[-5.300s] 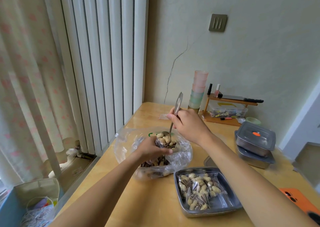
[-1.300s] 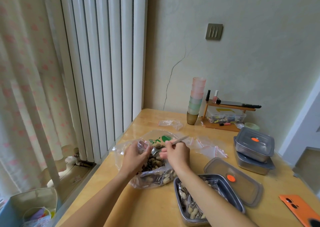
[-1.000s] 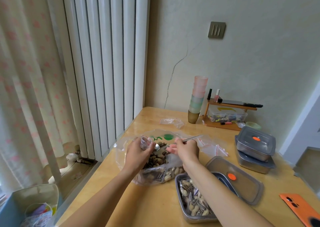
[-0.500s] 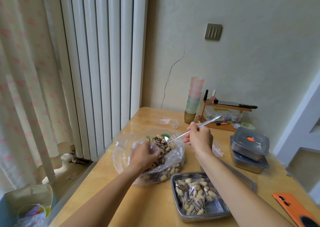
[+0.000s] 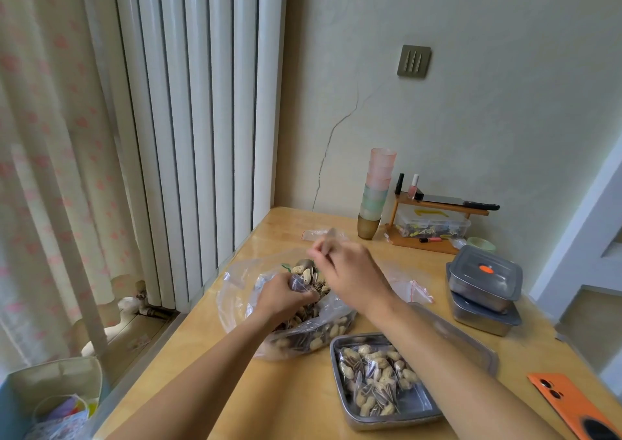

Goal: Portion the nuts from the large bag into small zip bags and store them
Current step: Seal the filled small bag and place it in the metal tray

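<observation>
Over the large bag (image 5: pixel 313 336), both hands work.
Left hand (image 5: pixel 282 300) pinches a small zip bag (image 5: pixel 298 285); right hand (image 5: pixel 353 280) grips the spoon (image 5: pixel 304 263).

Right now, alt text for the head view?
Over the large bag, the left hand grips a small bag while the right hand holds a spoon of nuts over it. Filled bags lie in a steel tray alongside.
</observation>
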### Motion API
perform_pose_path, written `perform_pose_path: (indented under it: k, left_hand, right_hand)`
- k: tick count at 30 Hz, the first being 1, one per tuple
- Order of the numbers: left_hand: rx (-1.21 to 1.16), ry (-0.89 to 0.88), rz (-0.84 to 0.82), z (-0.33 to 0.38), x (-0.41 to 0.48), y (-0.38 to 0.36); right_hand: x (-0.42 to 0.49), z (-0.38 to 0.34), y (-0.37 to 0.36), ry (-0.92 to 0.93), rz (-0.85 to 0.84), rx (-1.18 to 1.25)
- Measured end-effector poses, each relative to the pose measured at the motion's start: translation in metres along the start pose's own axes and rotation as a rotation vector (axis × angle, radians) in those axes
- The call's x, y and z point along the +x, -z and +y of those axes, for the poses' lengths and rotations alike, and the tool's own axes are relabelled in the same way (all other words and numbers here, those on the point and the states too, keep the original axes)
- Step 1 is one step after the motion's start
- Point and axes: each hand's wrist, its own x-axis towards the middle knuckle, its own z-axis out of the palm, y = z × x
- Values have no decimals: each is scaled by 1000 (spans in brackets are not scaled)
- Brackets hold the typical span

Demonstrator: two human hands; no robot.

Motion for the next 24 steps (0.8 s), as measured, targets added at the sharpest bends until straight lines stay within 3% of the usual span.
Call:
perform_pose_path:
  k: [3, 7, 16, 21, 24]
  left_hand:
    - [-8, 19, 1, -1, -1, 0]
    - [-44, 11, 25, 4, -6, 1]
    - [-115, -8, 41, 2, -6, 0]
    - [-132, -57, 51, 1, -6, -2]
    - [-135, -74, 61, 1, -7, -2]
  right_hand:
    - [0, -6, -4, 142, -65, -88]
    - [0, -5, -3, 105, -32, -70]
    - [-8, 0, 1, 93, 217, -126]
    - [-8, -1, 1, 177, 165, -100]
    - [-7, 0, -2, 125, 213, -103]
